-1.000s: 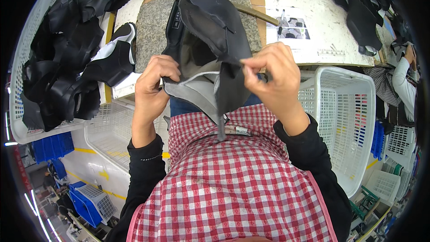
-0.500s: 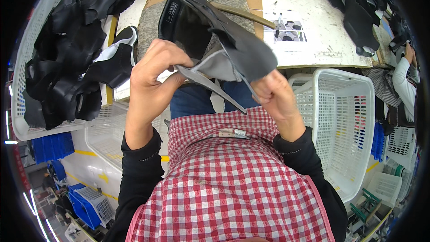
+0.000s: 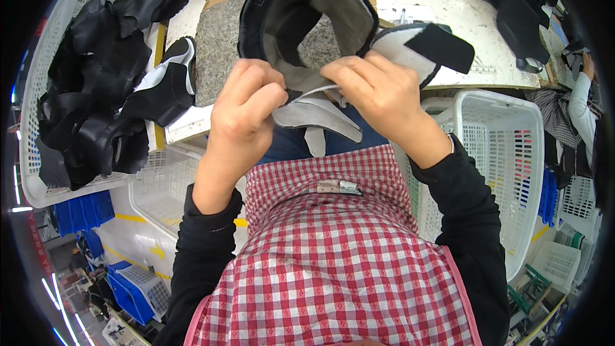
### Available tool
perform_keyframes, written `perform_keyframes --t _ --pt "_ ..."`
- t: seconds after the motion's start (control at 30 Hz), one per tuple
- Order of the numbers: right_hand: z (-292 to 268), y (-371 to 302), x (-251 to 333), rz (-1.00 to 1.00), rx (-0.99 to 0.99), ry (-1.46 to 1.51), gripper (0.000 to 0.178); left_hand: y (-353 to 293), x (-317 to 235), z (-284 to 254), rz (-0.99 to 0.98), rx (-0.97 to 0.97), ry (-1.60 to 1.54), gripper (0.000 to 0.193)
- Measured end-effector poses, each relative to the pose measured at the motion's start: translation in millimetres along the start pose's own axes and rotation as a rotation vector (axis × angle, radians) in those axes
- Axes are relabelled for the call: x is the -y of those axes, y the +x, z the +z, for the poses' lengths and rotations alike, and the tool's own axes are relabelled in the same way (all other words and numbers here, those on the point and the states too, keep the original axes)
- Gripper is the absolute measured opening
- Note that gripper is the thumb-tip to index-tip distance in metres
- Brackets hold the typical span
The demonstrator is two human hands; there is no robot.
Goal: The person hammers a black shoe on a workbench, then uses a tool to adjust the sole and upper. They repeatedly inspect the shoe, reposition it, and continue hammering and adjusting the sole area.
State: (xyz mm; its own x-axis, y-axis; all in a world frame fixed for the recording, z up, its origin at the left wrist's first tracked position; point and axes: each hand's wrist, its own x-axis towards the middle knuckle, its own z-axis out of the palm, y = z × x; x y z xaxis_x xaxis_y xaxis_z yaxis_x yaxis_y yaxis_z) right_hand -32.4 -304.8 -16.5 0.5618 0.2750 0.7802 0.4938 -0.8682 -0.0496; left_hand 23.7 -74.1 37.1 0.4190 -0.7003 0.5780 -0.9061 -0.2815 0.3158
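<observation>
Near the top centre of the frame, the left hand and right hand both pinch a black-and-grey shoe upper above the table.

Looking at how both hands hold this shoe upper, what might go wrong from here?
The left hand and right hand pinch only the grey lining of the black shoe upper, so it might slip or crease. The upper hangs past the table edge and could drop beside the white basket.
</observation>
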Motion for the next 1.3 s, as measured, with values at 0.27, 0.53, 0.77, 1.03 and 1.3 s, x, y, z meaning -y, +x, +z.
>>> perform_keyframes --t 0.27,0.53,0.77,1.03,1.3 --pt "-2 -5 -8 -0.124 0.004 0.060 0.024 -23 16 36 0.018 -0.105 0.011 0.037" --pt "-4 -6 -4 -0.160 0.030 0.057 0.023 -24 21 34 0.085 -0.112 0.030 0.038" --pt "-11 2 -5 -0.189 0.076 0.149 0.030 -24 15 26 0.202 -0.191 0.095 0.038" --pt "-51 5 8 0.074 0.497 0.456 0.046 -29 13 16 0.176 -0.144 0.156 0.039" --pt "1 38 -12 0.289 0.039 0.133 0.013 60 0 -27 0.199 -0.337 0.575 0.038"
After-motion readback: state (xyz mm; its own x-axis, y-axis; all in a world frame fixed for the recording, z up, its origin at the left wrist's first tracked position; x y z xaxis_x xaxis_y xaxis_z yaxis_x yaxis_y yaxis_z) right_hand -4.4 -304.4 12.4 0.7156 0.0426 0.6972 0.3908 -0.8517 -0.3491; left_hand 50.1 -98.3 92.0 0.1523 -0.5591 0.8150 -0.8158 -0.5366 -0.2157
